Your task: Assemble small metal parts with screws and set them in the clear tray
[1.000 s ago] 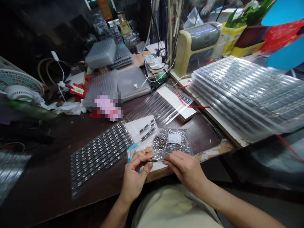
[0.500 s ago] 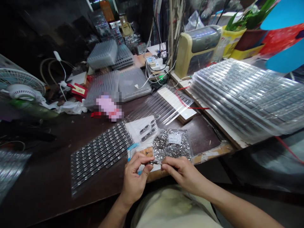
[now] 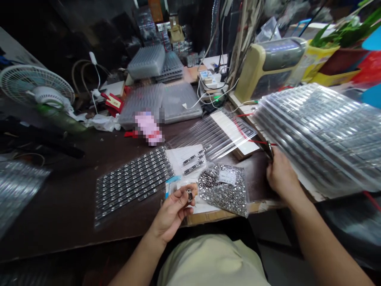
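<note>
My left hand [image 3: 172, 208] is closed, pinching a small metal connector part [image 3: 189, 194] between thumb and fingers over the table's front edge. My right hand [image 3: 282, 174] is out to the right, its fingers closed around a slim dark metal tool [image 3: 269, 150] whose kind I cannot make out. Between the hands lies a clear bag [image 3: 229, 194] of small shiny metal pieces with a white label. Several dark connector strips [image 3: 194, 167] lie on a white sheet behind it. Left of them is a clear tray [image 3: 133, 180] filled with rows of similar parts.
An empty ribbed plastic tray [image 3: 205, 133] lies behind the bag. Tall stacks of filled trays [image 3: 324, 139] stand on the right. A beige machine [image 3: 256, 71], power strips [image 3: 210, 81] with cables, more trays [image 3: 181, 103] and a fan [image 3: 38, 87] sit further back.
My right hand has left the small part in my left hand and moved right to the dark tool. My left hand still holds the part. The view has shifted left.
</note>
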Available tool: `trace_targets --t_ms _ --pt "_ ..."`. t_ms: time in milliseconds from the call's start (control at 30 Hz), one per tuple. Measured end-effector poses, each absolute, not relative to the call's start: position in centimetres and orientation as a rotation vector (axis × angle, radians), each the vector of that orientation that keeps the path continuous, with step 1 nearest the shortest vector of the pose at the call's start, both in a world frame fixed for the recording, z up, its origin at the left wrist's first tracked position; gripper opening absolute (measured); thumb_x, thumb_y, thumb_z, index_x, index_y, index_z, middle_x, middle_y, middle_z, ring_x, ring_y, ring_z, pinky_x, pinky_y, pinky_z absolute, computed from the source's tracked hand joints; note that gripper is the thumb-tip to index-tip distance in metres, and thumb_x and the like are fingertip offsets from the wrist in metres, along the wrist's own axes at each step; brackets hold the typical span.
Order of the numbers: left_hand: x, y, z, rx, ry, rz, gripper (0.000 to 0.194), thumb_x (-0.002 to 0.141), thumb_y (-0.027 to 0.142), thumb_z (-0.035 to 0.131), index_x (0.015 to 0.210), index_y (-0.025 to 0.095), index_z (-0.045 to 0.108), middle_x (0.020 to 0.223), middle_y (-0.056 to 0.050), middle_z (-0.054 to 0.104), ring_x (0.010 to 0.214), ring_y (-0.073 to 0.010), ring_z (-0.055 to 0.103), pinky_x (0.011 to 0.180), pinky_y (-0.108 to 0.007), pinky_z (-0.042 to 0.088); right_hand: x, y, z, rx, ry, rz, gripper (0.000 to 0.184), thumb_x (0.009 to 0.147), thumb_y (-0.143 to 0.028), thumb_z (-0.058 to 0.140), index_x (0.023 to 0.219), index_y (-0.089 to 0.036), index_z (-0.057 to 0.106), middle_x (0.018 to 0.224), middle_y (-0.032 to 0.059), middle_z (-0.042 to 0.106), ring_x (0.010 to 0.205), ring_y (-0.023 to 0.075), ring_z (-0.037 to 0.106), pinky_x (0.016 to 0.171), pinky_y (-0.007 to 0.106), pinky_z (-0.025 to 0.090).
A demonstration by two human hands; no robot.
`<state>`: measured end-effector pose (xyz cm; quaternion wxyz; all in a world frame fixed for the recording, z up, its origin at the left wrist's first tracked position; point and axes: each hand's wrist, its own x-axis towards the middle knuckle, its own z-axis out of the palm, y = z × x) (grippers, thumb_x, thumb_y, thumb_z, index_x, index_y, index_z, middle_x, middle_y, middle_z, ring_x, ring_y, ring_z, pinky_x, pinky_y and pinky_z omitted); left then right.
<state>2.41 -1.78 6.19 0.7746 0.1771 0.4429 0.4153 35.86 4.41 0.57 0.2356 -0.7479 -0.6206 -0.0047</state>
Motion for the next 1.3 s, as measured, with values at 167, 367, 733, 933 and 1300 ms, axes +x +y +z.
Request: trace_targets --t_ms 167,367,733,933,1300 --pt "2.2 -2.1 6.1 0.395 0.929 0.924 0.038 0.061 0.035 0.083 0.093 0.017 0.073 0.083 -0.002 0.063 0.064 -0.0052 0.053 0.057 -0.015 0.045 35.6 6.5 -0.7 -2.093 -1.857 -0.257 0.046 0.087 -0.016 0.032 0.13 -0.014 0.047 0.13 0.0169 0.049 0.106 0.0287 0.056 0.08 0.039 0.049" --pt "1.8 -2.1 5.6 0.576 1.03 0.974 0.035 0.062 0.038 0.082 0.091 0.019 0.074 0.094 -0.005 0.067 0.068 -0.0069 0.053 0.062 -0.017 0.041 35.1 5.4 -1.1 -2.083 -1.86 -0.37 0.043 0.088 -0.021 0.034 0.126 -0.011 0.052 0.129 0.0177 0.051 0.105 0.0297 0.054 0.083 0.04 0.047" --pt "1.6 -1.6 4.6 0.587 1.081 0.974 0.039 0.065 0.041 0.079 0.096 0.018 0.073 0.082 -0.004 0.066 0.067 -0.007 0.051 0.063 -0.017 0.041 30.7 1.0 2.2 -1.842 -1.811 -0.328 0.03 0.09 -0.026 0.046 0.116 -0.018 0.059 0.117 0.0118 0.059 0.108 0.0274 0.05 0.091 0.042 0.038" --pt "1.6 -1.7 4.9 0.455 1.003 0.958 0.037 0.071 0.036 0.076 0.1 0.015 0.072 0.083 -0.005 0.063 0.064 -0.0056 0.05 0.059 -0.016 0.04 23.1 1.0 3.7 -1.318 -2.372 -0.01 0.016 0.09 -0.026 0.052 0.097 -0.023 0.066 0.087 0.0021 0.067 0.081 0.0176 0.052 0.073 0.032 0.034" --pt "1.4 -1.9 5.5 0.191 0.796 0.836 0.024 0.074 0.023 0.072 0.096 0.012 0.069 0.078 -0.004 0.057 0.062 -0.0064 0.047 0.057 -0.018 0.04 20.8 1.6 2.5 -1.473 -2.507 -0.125 0.014 0.089 -0.024 0.054 0.078 -0.022 0.062 0.079 0.0038 0.059 0.078 0.02 0.045 0.071 0.034 0.027"
